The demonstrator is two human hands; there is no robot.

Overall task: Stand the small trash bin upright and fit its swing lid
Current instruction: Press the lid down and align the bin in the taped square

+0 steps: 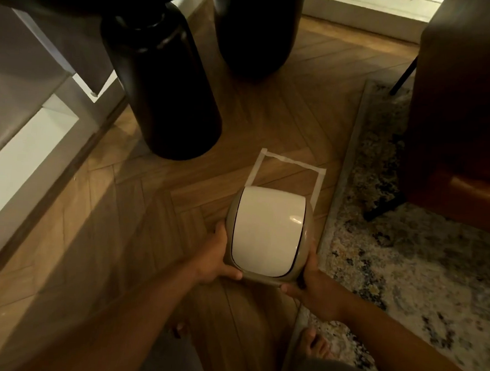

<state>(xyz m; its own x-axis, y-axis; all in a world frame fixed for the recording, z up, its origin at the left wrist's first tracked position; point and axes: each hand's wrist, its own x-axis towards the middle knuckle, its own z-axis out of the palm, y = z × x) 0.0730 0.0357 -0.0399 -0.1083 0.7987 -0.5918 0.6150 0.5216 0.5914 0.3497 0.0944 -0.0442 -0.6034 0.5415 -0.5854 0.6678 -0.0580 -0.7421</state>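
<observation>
Wood floor [137, 230]: hands apparently gripping bin [268, 235]

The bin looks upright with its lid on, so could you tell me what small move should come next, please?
Probably ease the bin forward into the taped outline: both hands, left hand and right hand, grip its sides, and the outline's far part lies uncovered.

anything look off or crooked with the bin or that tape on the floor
Nothing damaged or spilled. The bin, lid on, is held by both hands and covers the near side of the tape square, whose far strip looks wavy.
</observation>
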